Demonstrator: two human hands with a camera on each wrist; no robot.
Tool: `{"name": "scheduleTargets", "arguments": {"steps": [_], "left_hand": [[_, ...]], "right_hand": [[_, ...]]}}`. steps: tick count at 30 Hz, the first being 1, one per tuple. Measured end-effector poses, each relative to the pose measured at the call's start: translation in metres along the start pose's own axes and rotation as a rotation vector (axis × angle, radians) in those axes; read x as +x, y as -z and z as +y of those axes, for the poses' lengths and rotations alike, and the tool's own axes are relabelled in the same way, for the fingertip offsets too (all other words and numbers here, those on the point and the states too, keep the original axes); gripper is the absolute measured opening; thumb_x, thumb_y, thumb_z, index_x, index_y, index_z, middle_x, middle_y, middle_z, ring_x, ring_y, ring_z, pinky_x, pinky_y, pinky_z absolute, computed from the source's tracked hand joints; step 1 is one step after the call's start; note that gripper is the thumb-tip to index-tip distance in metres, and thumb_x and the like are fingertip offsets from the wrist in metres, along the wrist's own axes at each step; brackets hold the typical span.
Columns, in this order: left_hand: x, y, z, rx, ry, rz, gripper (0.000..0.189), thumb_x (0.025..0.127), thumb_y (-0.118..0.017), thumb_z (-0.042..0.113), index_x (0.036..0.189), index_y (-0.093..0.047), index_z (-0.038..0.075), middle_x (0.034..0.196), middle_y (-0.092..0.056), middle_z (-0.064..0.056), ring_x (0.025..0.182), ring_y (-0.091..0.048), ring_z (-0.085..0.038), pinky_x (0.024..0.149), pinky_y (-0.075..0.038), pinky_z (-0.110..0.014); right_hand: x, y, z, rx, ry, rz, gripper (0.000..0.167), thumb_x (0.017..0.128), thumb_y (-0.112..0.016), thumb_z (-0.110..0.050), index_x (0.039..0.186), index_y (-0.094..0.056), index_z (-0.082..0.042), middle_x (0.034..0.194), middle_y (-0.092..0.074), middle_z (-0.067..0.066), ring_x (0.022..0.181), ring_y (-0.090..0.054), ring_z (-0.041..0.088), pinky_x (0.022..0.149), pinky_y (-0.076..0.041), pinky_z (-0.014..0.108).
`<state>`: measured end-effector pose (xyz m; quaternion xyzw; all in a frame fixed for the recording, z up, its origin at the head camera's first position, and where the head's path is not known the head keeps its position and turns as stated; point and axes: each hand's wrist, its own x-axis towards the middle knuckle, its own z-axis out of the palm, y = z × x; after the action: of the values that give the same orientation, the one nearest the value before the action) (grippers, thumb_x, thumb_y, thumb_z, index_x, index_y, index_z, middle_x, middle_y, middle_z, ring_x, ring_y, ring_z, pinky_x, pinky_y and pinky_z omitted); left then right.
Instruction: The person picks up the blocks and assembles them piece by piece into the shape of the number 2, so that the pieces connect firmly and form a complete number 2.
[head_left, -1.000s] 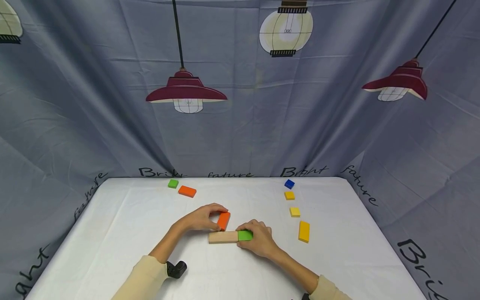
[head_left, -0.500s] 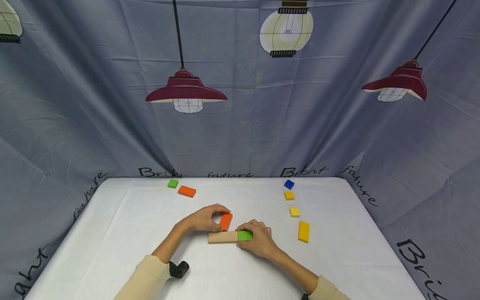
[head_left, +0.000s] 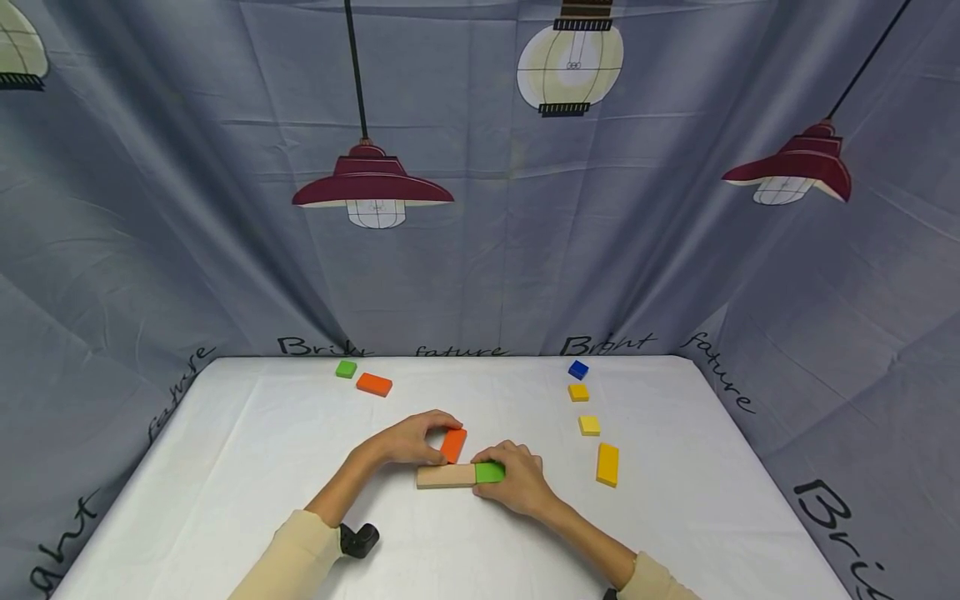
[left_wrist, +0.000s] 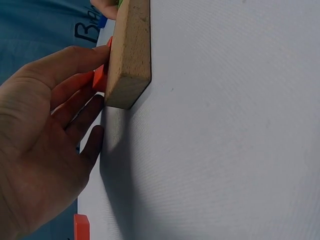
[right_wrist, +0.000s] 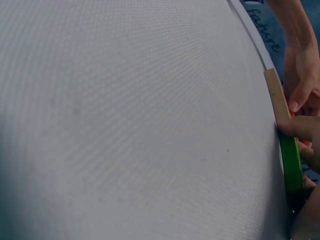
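In the head view, my left hand (head_left: 408, 439) pinches an orange block (head_left: 453, 446) between thumb and fingers. The orange block stands slightly slanted at the far side of a plain wooden block (head_left: 446, 477), seemingly against it. At the right end of that wooden block, a green block (head_left: 490, 472) meets it end to end. My right hand (head_left: 521, 482) grips the green block, thumb on the near side and fingers on the far side. From the left wrist, the orange block (left_wrist: 101, 77) is mostly hidden behind the wooden block (left_wrist: 131, 55).
On the white table, a green block (head_left: 346, 369) and another orange block (head_left: 374, 384) lie at the back left. To the right are a blue block (head_left: 578, 369), two small yellow blocks (head_left: 578, 392) and a longer yellow block (head_left: 607, 464). A grey curtain (head_left: 480, 275) hangs behind.
My left hand has slid a little to the right with the orange block, along the wooden block's far side. The right hand, green block and wooden block have stayed in place.
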<state>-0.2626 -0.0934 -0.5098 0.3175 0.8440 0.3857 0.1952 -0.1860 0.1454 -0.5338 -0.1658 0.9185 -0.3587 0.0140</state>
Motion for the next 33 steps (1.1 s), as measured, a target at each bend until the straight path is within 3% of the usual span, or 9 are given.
{"name": "scheduleTargets", "arguments": {"steps": [22, 33], "left_hand": [[-0.006, -0.006, -0.001, -0.018, -0.006, 0.011, 0.059, 0.085, -0.074, 0.010, 0.141, -0.055, 0.005, 0.148, -0.048, -0.011, 0.139, -0.039, -0.032, 0.113, -0.030, -0.054], [-0.023, -0.017, 0.008, 0.108, -0.049, 0.063, 0.057, 0.095, -0.064, 0.020, 0.148, -0.047, 0.007, 0.156, -0.037, -0.013, 0.144, -0.032, -0.033, 0.114, -0.028, -0.054]], "right_hand": [[-0.002, 0.001, -0.001, -0.004, 0.006, 0.001, 0.031, 0.075, -0.087, -0.023, 0.104, -0.075, -0.021, 0.097, -0.060, -0.006, 0.086, -0.046, 0.015, 0.074, -0.029, 0.037], [0.000, 0.001, -0.003, -0.015, -0.011, -0.009, 0.031, 0.076, -0.086, -0.024, 0.105, -0.075, -0.022, 0.097, -0.059, -0.007, 0.088, -0.046, 0.015, 0.074, -0.029, 0.038]]}}
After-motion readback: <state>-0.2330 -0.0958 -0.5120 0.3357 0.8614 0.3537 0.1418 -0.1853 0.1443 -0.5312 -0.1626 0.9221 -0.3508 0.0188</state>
